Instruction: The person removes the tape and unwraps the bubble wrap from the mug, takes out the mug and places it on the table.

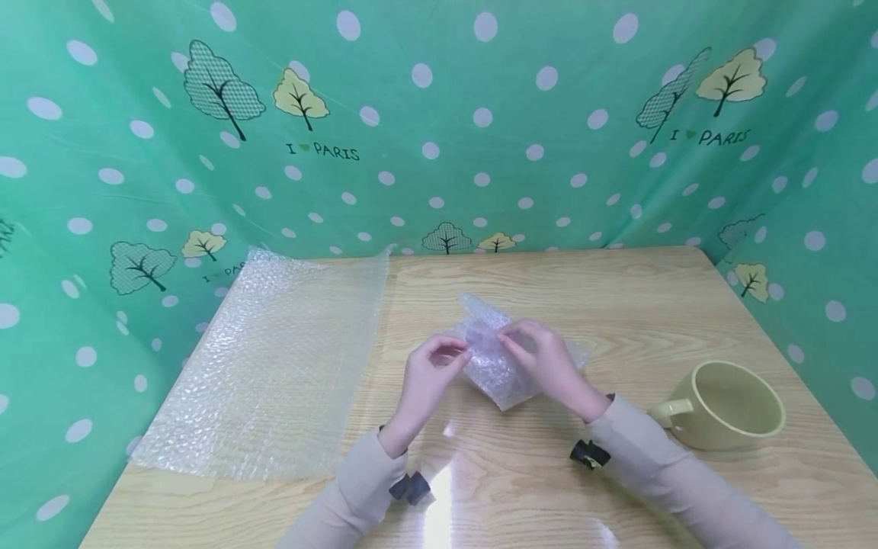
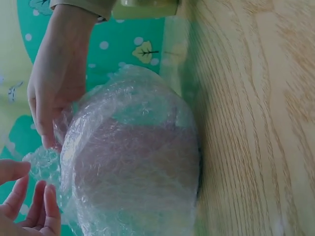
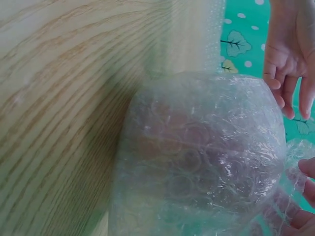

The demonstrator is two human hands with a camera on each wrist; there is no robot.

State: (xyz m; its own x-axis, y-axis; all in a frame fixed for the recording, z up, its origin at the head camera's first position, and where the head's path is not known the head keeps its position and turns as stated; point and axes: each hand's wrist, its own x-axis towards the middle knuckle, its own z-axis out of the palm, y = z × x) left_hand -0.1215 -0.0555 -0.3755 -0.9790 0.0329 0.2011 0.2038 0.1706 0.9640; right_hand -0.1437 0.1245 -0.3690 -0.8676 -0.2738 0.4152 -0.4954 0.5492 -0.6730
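Observation:
A rounded object wrapped in a bubble-wrap bundle (image 1: 495,364) lies on the wooden table (image 1: 617,305) at its middle. My right hand (image 1: 514,339) reaches over the bundle's top and pinches a loose flap of the wrap; the left wrist view has this right hand (image 2: 47,132) gripping the film at the bundle (image 2: 133,167). My left hand (image 1: 449,352) hovers at the bundle's left side with relaxed fingers (image 2: 29,201) next to the flap, holding nothing. In the right wrist view the left hand (image 3: 288,93) hangs beyond the bundle (image 3: 197,157). What is inside the wrap is hidden.
A large flat bubble-wrap sheet (image 1: 274,366) covers the table's left part. A pale yellow-green cup (image 1: 727,404) with a handle stands at the right front, close to my right forearm. Green dotted curtains enclose the table on three sides.

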